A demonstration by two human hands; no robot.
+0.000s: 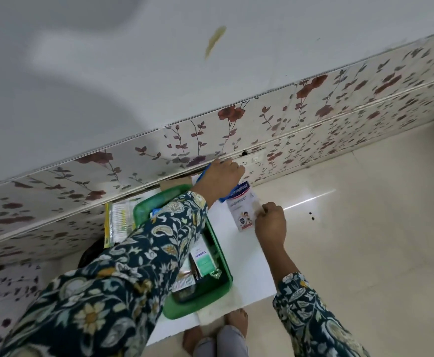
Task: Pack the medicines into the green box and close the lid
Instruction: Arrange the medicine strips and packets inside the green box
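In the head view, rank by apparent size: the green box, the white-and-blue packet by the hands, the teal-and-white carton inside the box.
1. Green box, clearly largest, though a sleeve covers part of it.
2. White-and-blue packet and teal-and-white carton: too alike to rank; the packet is partly under the hands.

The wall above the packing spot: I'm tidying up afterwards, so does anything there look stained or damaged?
Yes. A yellowish smear streaks the plain grey wall, slanting, well above the floral panel. A small dark hole or chip also marks the panel's lower trim, just right of the left hand.
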